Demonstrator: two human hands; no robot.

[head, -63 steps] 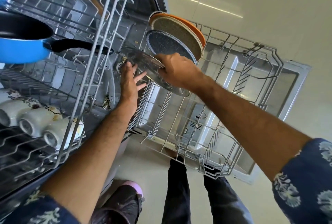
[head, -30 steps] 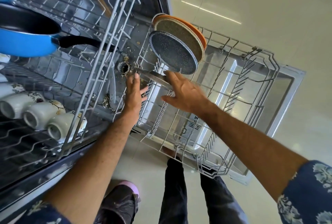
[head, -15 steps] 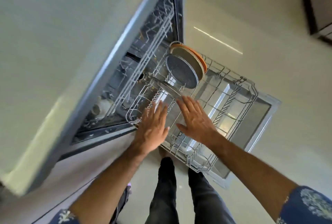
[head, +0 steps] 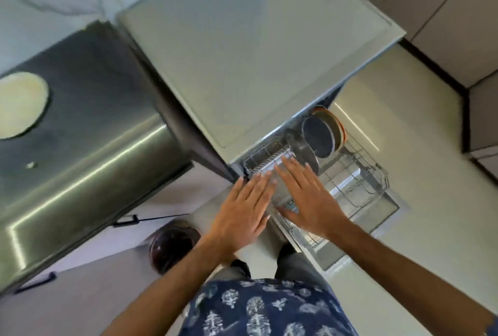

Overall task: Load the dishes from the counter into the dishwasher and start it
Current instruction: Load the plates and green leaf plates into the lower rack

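My left hand (head: 244, 217) and right hand (head: 310, 202) were empty, fingers spread, above the lower rack (head: 358, 174); the pale plate (head: 20, 105) on the tabletop (head: 89, 109) I judged best taken with both hands

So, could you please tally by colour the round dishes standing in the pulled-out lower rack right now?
Dark speckled grey plate: 1
Lighter grey plate, behind the dark one: 1
Orange-rimmed plate, at the back: 1
Shiny steel round plate, in front: 1
Total: 4

Both the left hand and the right hand are empty.
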